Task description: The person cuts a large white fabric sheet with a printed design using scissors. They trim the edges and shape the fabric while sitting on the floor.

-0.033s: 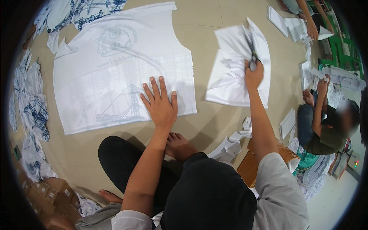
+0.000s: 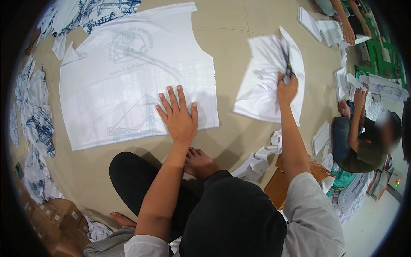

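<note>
— Where does your left hand (image 2: pixel 179 118) sit?
— Flat on the lower edge of the white shirt panel (image 2: pixel 128 77), fingers spread apart, pressing it to the floor (image 2: pixel 239 38). Printed scraps (image 2: pixel 36 115) lie further left.
— And your right hand (image 2: pixel 286 90)?
— Closed around the handles of the scissors (image 2: pixel 286 60), blades pointing away over the crumpled white cloth piece (image 2: pixel 261 90), well apart from the panel.
— Anyone near you?
— A seated person (image 2: pixel 364 141) on your right, handling their own pieces.
</note>
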Action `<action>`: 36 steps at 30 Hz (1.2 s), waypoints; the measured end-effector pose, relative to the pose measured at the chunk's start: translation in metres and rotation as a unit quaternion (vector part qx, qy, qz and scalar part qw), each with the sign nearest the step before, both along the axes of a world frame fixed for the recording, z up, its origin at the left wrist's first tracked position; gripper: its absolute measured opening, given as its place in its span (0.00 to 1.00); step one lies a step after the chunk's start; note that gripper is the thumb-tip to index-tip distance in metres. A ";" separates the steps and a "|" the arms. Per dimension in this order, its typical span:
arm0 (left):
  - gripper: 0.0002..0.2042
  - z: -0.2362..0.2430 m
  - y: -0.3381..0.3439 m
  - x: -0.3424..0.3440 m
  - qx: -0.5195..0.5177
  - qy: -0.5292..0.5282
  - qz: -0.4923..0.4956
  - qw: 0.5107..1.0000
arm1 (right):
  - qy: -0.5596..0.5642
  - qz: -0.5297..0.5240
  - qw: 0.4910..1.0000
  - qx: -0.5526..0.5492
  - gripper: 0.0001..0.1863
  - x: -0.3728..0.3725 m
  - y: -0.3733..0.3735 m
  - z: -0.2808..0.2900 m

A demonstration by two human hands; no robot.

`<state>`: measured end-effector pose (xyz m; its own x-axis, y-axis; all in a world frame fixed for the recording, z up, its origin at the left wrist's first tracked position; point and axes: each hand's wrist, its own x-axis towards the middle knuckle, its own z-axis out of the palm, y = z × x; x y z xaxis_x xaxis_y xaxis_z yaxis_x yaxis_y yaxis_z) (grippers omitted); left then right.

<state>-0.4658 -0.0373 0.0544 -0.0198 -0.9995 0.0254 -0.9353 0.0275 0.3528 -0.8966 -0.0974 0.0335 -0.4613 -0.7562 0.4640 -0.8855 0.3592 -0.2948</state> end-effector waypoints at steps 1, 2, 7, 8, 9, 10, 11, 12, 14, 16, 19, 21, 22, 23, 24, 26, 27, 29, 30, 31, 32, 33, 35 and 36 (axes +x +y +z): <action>0.34 0.000 0.001 -0.002 -0.002 0.001 -0.001 1.000 | -0.005 -0.037 0.999 -0.004 0.34 -0.023 0.024 -0.001; 0.34 -0.001 0.002 -0.003 -0.002 0.001 -0.005 1.000 | -0.010 -0.074 0.997 -0.008 0.35 -0.043 0.047 -0.001; 0.35 -0.001 0.012 0.003 0.001 0.000 -0.017 1.000 | -0.020 -0.227 0.972 0.063 0.40 -0.083 0.117 0.018; 0.35 0.000 0.014 0.002 0.006 0.001 -0.022 1.000 | -0.016 -0.234 0.971 0.054 0.38 -0.080 0.120 0.022; 0.35 0.001 0.017 0.001 0.011 0.002 -0.027 1.000 | 0.004 -0.227 0.974 0.016 0.36 -0.075 0.121 0.022; 0.35 0.002 0.020 0.000 0.016 0.003 -0.032 0.999 | -0.012 -0.198 0.980 -0.002 0.34 -0.070 0.118 0.022; 0.36 0.003 0.022 -0.001 0.019 0.002 -0.030 0.999 | -0.029 -0.168 0.985 -0.021 0.32 -0.056 0.110 0.023; 0.36 0.004 0.025 -0.003 0.023 0.003 -0.029 0.999 | -0.044 -0.139 0.989 -0.040 0.30 -0.041 0.103 0.026; 0.37 0.006 0.029 -0.003 0.033 0.004 -0.030 0.999 | -0.095 -0.034 0.994 -0.052 0.24 0.002 0.084 0.028; 0.38 0.007 0.031 -0.005 0.044 0.010 -0.037 0.998 | -0.137 0.012 0.989 -0.054 0.21 0.061 0.062 0.027; 0.39 0.006 0.040 -0.020 0.063 0.034 -0.046 0.996 | -0.203 0.100 0.972 -0.053 0.23 0.156 0.041 0.036; 0.41 0.010 0.041 -0.041 0.086 0.087 -0.055 0.991 | -0.281 0.144 0.948 -0.047 0.25 0.193 0.035 0.033; 0.41 0.012 0.041 -0.053 0.098 0.114 -0.061 0.987 | -0.261 0.164 0.950 -0.042 0.25 0.202 0.031 0.028; 0.42 0.013 0.041 -0.059 0.107 0.129 -0.069 0.983 | -0.246 0.184 0.951 -0.034 0.25 0.214 0.027 0.024; 0.42 0.015 0.038 -0.063 0.111 0.150 -0.071 0.980 | -0.228 0.207 0.951 -0.031 0.25 0.223 0.021 0.025; 0.43 0.018 0.031 -0.068 0.121 0.194 -0.075 0.971 | -0.207 0.206 0.956 -0.027 0.26 0.232 0.007 0.031; 0.41 0.019 0.028 -0.067 0.098 0.194 -0.086 0.972 | -0.196 0.206 0.958 -0.024 0.26 0.236 0.001 0.032; 0.37 0.020 0.022 -0.053 0.062 0.269 -0.092 0.957 | -0.184 0.214 0.959 -0.038 0.26 0.234 -0.012 0.028; 0.36 0.027 0.015 -0.046 0.042 0.307 -0.097 0.946 | -0.176 0.217 0.959 -0.046 0.27 0.228 -0.019 0.024; 0.32 0.034 0.011 -0.037 0.024 0.346 -0.069 0.936 | -0.160 0.218 0.961 -0.057 0.27 0.222 -0.025 0.019; 0.31 0.029 0.003 -0.017 -0.006 0.321 -0.056 0.945 | -0.174 0.208 0.962 -0.040 0.28 0.221 -0.033 0.021; 0.31 0.018 -0.006 0.008 -0.031 0.295 -0.044 0.954 | -0.190 0.197 0.962 -0.020 0.28 0.223 -0.038 0.026; 0.29 0.006 -0.029 0.060 -0.073 0.226 -0.009 0.971 | -0.190 0.188 0.963 -0.019 0.28 0.221 -0.045 0.023; 0.28 0.003 -0.043 0.088 -0.090 0.179 0.013 0.980 | -0.168 0.195 0.966 -0.024 0.28 0.220 -0.050 0.019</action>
